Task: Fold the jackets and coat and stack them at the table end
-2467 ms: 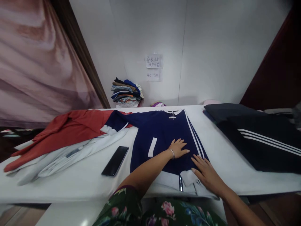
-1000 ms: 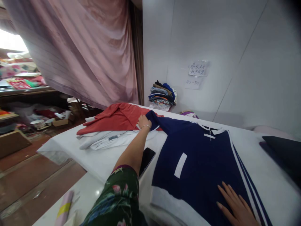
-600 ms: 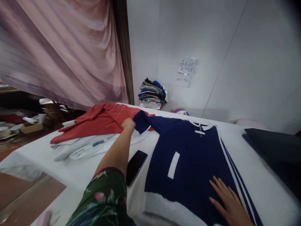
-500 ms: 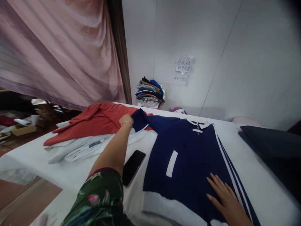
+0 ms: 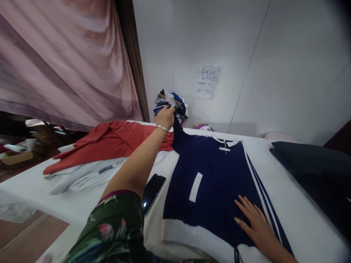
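A navy sweatshirt [image 5: 211, 186] with white trim, a white collar and a short zip lies spread on the white table [image 5: 276, 171]. My left hand [image 5: 165, 117] is closed on the end of its left-side sleeve and holds it raised above the table's far edge; the white cuff end is blurred. My right hand [image 5: 253, 221] rests flat on the lower right of the sweatshirt's body, fingers stretched out. A black phone [image 5: 154, 191] lies beside the sweatshirt, near my left forearm.
At the left lie a red garment [image 5: 109, 142] and white garments [image 5: 90, 173] beneath it. A pile of folded clothes [image 5: 179, 106] stands beyond the table. Dark folded fabric [image 5: 307, 164] sits at the right. Paper signs [image 5: 207, 78] hang on the wall; a pink curtain [image 5: 71, 62] hangs at left.
My left hand has lifted the sleeve up and to the right, off the red garment. My right hand stays flat on the sweatshirt. The view has shifted slightly.
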Demonstrator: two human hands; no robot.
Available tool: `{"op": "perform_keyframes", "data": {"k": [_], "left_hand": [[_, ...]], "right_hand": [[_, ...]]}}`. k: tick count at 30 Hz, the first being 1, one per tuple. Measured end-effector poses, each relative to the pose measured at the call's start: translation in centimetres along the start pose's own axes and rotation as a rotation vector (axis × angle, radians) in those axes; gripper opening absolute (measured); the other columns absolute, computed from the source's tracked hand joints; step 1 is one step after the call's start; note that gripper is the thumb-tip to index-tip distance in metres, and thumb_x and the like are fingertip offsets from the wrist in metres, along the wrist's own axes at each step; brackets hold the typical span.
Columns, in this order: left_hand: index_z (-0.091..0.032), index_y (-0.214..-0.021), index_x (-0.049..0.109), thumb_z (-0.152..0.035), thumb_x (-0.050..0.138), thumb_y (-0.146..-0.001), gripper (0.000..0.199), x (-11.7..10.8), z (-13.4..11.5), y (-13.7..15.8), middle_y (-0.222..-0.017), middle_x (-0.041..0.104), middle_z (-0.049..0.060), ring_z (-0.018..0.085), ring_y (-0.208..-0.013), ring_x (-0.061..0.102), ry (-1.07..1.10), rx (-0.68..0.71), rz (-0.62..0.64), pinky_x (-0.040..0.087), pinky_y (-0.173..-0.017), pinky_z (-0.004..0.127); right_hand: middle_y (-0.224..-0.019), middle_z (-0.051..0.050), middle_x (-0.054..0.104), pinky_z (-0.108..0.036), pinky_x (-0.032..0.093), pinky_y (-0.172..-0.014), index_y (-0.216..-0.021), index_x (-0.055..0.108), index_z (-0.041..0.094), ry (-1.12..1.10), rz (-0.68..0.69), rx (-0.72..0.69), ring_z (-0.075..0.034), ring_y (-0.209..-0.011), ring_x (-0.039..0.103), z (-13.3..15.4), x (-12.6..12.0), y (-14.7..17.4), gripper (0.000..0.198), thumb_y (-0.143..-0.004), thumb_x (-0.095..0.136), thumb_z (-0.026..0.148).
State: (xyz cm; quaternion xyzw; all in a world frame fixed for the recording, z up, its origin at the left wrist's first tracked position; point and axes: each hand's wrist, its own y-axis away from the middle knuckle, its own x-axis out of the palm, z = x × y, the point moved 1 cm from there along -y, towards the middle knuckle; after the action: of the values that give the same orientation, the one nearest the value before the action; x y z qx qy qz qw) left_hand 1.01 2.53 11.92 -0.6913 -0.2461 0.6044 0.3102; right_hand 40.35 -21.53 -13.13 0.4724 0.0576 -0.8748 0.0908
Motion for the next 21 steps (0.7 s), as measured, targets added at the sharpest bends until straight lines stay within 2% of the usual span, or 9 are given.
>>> {"op": "perform_keyframes", "data": {"k": [3,5,7,9,10,12,14,18,21], "left_hand": [[-0.015,-0.105,0.062,-0.015,0.037,-0.088,0.03,-0.1,-5.6,2.1,-0.125,0.055,0.013,0.021,-0.118,0.049,0.137,0.335,-0.047,0.038,-0.098,0.034],[-0.015,-0.107,0.062,-0.015,0.037,-0.089,0.031,0.4,-10.0,5.3,-0.12,0.058,0.013,0.021,-0.117,0.049,0.234,0.548,-0.008,0.037,-0.099,0.034],[-0.015,-0.097,0.064,-0.015,0.038,-0.089,0.027,0.9,-14.3,9.8,-0.112,0.061,0.011,0.021,-0.118,0.048,0.3,0.797,0.094,0.036,-0.101,0.035],[-0.018,-0.096,0.063,-0.017,0.041,-0.088,0.023,1.5,-17.6,14.7,-0.114,0.061,0.008,0.022,-0.119,0.048,0.364,1.033,0.227,0.032,-0.104,0.038],[-0.018,-0.099,0.063,-0.018,0.042,-0.088,0.023,1.6,-18.7,17.0,-0.12,0.059,0.007,0.021,-0.12,0.046,0.41,1.093,0.283,0.031,-0.106,0.037],[-0.017,-0.105,0.061,-0.021,0.048,-0.085,0.024,1.8,-19.4,20.4,-0.127,0.055,0.009,0.021,-0.125,0.042,0.471,1.04,0.405,0.028,-0.108,0.034],[-0.018,-0.109,0.06,-0.022,0.054,-0.082,0.028,1.6,-18.4,22.3,-0.136,0.048,0.01,0.022,-0.13,0.038,0.531,0.912,0.507,0.026,-0.11,0.037],[-0.019,-0.111,0.058,-0.02,0.056,-0.08,0.031,0.8,-13.0,23.2,-0.142,0.042,0.011,0.023,-0.132,0.036,0.605,0.483,0.547,0.028,-0.11,0.042],[-0.016,-0.115,0.057,-0.021,0.056,-0.08,0.036,0.2,-8.6,24.6,-0.139,0.045,0.015,0.025,-0.129,0.041,0.484,0.113,0.511,0.034,-0.107,0.042]], "right_hand": [[-0.151,-0.004,0.027,-0.051,0.016,-0.114,-0.138,0.043,0.03,-0.347,-0.023,0.068,-0.027,-0.139,0.02,0.7,-1.7,-0.9,0.064,-0.081,0.054,0.057],[-0.151,-0.005,0.027,-0.048,0.022,-0.113,-0.141,0.034,0.032,-0.657,-0.075,0.099,-0.025,-0.138,0.025,1.7,-3.3,-2.3,0.068,-0.081,0.056,0.055],[-0.147,-0.007,0.037,-0.049,0.032,-0.108,-0.142,0.031,0.035,-0.998,-0.095,0.084,-0.025,-0.133,0.036,3.2,-4.6,-4.1,0.068,-0.082,0.056,0.055],[-0.131,-0.005,0.056,-0.047,0.046,-0.096,-0.13,0.046,0.036,-1.317,-0.081,0.077,-0.025,-0.12,0.052,4.6,-5.1,-6.0,0.054,-0.081,0.054,0.059],[-0.118,-0.002,0.064,-0.043,0.052,-0.087,-0.118,0.055,0.035,-1.449,-0.084,0.093,-0.022,-0.109,0.06,5.3,-5.0,-6.8,0.043,-0.081,0.056,0.058],[-0.092,0.005,0.071,-0.031,0.057,-0.07,-0.093,0.063,0.032,-1.64,-0.12,0.156,-0.016,-0.085,0.067,6.2,-4.6,-8.0,0.022,-0.079,0.065,0.048],[-0.082,0.008,0.071,-0.026,0.056,-0.061,-0.086,0.063,0.03,-1.743,-0.124,0.21,-0.013,-0.073,0.067,6.9,-4.2,-8.6,0.012,-0.077,0.069,0.035],[-0.096,0.004,0.071,-0.033,0.058,-0.071,-0.1,0.062,0.029,-1.758,-0.021,0.207,-0.016,-0.082,0.067,7.7,-4.9,-9.0,0.018,-0.082,0.062,0.029],[-0.097,0.003,0.071,-0.037,0.056,-0.079,-0.103,0.061,0.028,-1.708,0.032,0.118,-0.017,-0.085,0.068,8.2,-6.9,-10.3,0.017,-0.086,0.056,0.03]]}}
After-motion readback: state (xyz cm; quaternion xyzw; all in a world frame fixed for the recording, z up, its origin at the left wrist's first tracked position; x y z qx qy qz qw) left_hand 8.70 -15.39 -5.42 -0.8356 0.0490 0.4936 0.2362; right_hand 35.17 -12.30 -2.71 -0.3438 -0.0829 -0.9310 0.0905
